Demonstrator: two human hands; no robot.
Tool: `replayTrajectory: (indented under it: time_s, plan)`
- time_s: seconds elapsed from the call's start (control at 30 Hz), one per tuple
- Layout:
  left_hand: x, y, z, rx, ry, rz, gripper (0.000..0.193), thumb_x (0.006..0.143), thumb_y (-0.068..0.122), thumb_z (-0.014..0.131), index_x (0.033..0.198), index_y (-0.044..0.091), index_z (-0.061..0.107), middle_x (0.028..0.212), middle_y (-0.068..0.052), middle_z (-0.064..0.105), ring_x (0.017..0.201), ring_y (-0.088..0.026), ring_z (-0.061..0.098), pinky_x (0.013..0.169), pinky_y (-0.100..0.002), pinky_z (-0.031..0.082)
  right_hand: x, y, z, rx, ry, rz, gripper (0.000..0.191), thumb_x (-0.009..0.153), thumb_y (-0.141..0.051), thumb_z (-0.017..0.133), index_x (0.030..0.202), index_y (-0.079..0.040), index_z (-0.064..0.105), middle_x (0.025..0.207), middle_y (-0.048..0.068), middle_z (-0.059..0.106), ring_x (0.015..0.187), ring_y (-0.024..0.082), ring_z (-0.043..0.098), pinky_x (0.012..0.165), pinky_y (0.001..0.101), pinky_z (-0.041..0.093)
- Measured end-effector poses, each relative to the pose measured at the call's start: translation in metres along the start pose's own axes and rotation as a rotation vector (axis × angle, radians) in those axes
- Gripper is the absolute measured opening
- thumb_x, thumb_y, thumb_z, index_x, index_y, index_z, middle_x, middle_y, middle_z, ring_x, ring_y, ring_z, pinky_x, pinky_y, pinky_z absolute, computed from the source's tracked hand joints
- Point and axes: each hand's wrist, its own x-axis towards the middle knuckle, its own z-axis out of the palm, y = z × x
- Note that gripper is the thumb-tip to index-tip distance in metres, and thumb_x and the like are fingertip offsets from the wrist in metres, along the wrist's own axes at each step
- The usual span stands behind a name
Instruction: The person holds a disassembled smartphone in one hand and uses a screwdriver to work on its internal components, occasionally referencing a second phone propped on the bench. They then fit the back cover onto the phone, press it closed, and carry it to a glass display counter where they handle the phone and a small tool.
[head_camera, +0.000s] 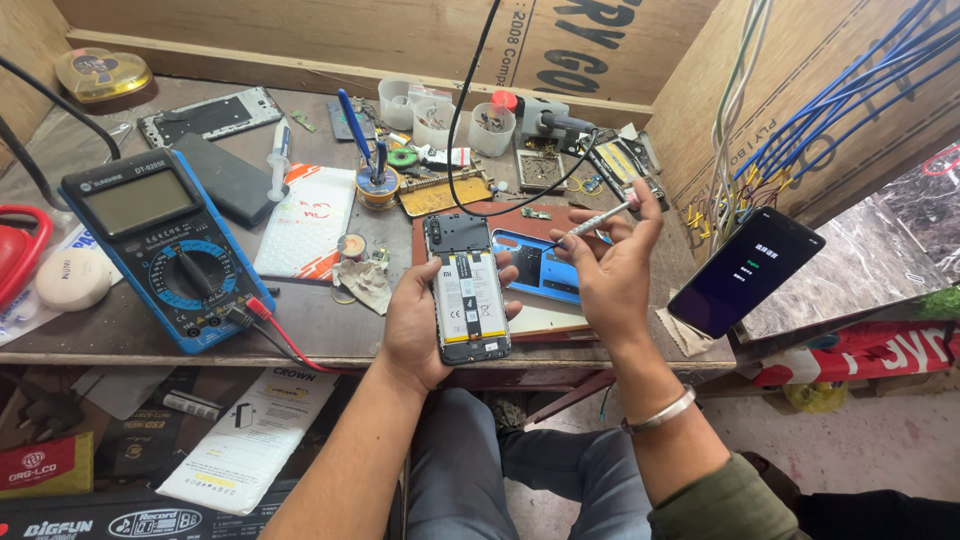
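Note:
My left hand (415, 325) grips an opened smartphone (466, 290) with its back cover off, so the battery and black top shield show. My right hand (612, 270) holds a thin silver screwdriver (597, 220) with a pink end, raised just right of the phone and above a blue back cover (540, 265) that lies on a brown work mat (535, 320). The screwdriver tip points left toward the phone's upper edge without touching it.
A blue multimeter (165, 245) with red lead sits left. Nearby lie a white padded envelope (305, 220), a dark phone (228, 178), a phone frame (210, 115), plastic cups (435, 120) and a lit phone (745, 270) leaning at right. Blue wires (850, 90) hang on the right wall.

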Motion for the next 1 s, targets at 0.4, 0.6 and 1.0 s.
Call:
replayTrajectory:
  time_s: [0.4, 0.6, 1.0]
  plan:
    - [0.0, 0.0, -0.011, 0.019, -0.133, -0.043, 0.068, 0.104, 0.041, 0.03, 0.146, -0.01, 0.047, 0.132, -0.024, 0.063, 0.113, -0.038, 0.066, 0.094, -0.054, 0.06, -0.084, -0.037, 0.01, 0.417, -0.013, 0.231, 0.087, 0.098, 0.004, 0.06, 0.161, -0.021, 0.004, 0.13, 0.024, 0.056, 0.103, 0.029, 0.072, 0.089, 0.043, 0.064]
    - [0.0, 0.0, -0.014, 0.028, -0.119, -0.077, 0.069, 0.103, 0.043, 0.03, 0.146, -0.008, 0.047, 0.129, -0.022, 0.064, 0.107, -0.038, 0.07, 0.09, -0.054, 0.061, -0.092, -0.032, 0.017, 0.443, -0.044, 0.247, 0.088, 0.098, 0.003, 0.06, 0.16, -0.021, 0.003, 0.127, 0.023, 0.055, 0.102, 0.028, 0.072, 0.092, 0.0433, 0.064]
    - [0.0, -0.001, -0.004, 0.054, -0.034, -0.011, 0.067, 0.103, 0.039, 0.028, 0.145, -0.011, 0.047, 0.137, -0.022, 0.061, 0.125, -0.031, 0.063, 0.1, -0.051, 0.057, -0.091, -0.024, 0.017, 0.459, 0.006, 0.351, 0.084, 0.097, 0.004, 0.057, 0.158, -0.022, 0.005, 0.126, 0.02, 0.051, 0.1, 0.027, 0.07, 0.083, 0.0432, 0.066]
